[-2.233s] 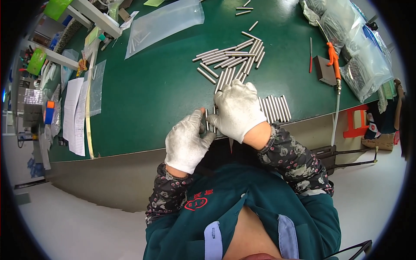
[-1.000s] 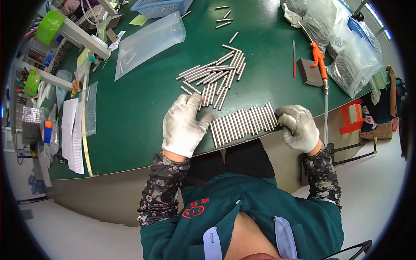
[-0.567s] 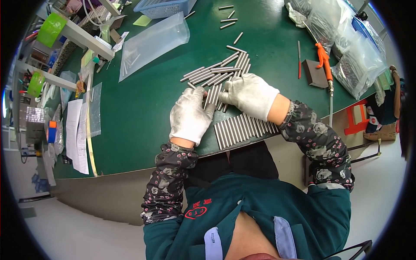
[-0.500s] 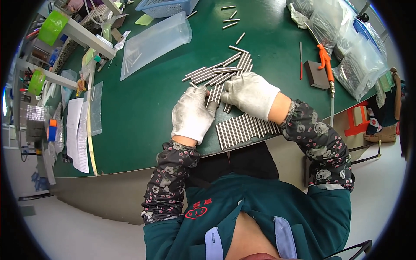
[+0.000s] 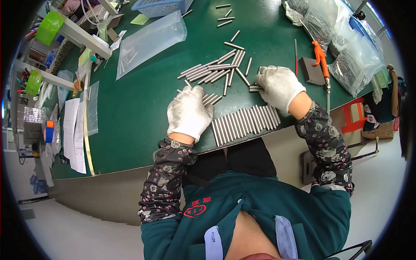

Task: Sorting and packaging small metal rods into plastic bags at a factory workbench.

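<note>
My left hand (image 5: pixel 189 110), in a white glove, is closed around several short metal rods (image 5: pixel 212 99) that stick out to its right. Also gloved, my right hand (image 5: pixel 279 86) grips a few metal rods whose ends (image 5: pixel 255 89) show left of its fingers. Between and beyond the hands lies a loose pile of shiny rods (image 5: pixel 216 71), pointing in various directions. Close to the table's front edge, a neat row of rods (image 5: pixel 245 125) lies side by side, just below and left of my right hand.
On the green table (image 5: pixel 138 134) lies a clear plastic bag (image 5: pixel 151 43), near a blue basket (image 5: pixel 160 8). To the right are a dark block (image 5: pixel 312 71), an orange air gun (image 5: pixel 320 58), a thin red-handled tool (image 5: pixel 296 58) and filled plastic bags (image 5: pixel 355 65). Papers (image 5: pixel 74 134) lie left.
My right hand has moved right, away from my left hand, with a few rods in its grip. My left hand has shifted slightly down and left, keeping its rods.
</note>
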Demonstrator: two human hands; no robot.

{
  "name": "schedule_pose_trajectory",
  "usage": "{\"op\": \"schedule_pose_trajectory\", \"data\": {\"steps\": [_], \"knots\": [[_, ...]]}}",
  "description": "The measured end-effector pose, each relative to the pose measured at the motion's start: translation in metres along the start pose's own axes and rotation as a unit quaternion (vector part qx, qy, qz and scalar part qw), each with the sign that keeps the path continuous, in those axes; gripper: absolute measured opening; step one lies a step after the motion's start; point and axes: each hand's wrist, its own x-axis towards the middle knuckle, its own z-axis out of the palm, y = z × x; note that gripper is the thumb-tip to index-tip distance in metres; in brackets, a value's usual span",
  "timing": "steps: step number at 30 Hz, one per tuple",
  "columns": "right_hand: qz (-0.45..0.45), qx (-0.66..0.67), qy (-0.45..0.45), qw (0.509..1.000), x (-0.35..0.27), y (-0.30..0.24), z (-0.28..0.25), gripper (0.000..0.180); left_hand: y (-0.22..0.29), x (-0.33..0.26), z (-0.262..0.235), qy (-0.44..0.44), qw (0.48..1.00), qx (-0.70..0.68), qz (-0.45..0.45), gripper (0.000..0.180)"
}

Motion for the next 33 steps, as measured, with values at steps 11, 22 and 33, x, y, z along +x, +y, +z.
{"op": "schedule_pose_trajectory", "data": {"steps": [11, 22, 33], "knots": [[0.219, 0.045, -0.066, 0.972, -0.051, 0.013, -0.011, 0.013, -0.025, -0.038, -0.023, -0.009, 0.999, 0.015, 0.042, 0.031], [0.236, 0.119, -0.024, 0.964, -0.077, 0.002, -0.008, 0.013, -0.035, -0.050, -0.030, -0.021, 0.983, -0.047, 0.174, 0.037], [0.247, 0.144, -0.017, 0.958, -0.076, -0.001, -0.005, 0.014, -0.029, -0.056, -0.020, -0.062, 0.936, -0.071, 0.340, 0.026]]}}
